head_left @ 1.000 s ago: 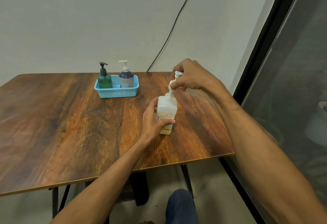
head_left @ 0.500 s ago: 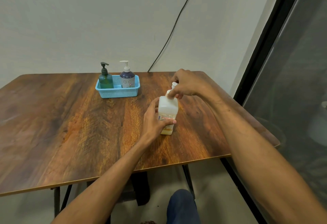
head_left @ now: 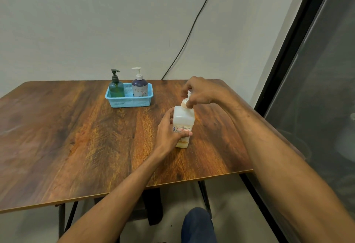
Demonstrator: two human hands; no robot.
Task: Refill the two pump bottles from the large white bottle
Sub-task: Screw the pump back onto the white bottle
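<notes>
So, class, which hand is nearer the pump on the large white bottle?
Right. The right hand grips the pump atop the large white bottle; the left hand holds the body lower down.

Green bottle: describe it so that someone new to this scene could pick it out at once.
On the wooden table, near the far edge by the wall, stands a blue basket. It holds two pump bottles side by side; the green bottle is the left one. It is dark green with a dark pump; its neighbour, the purple bottle, has a white pump.
</notes>
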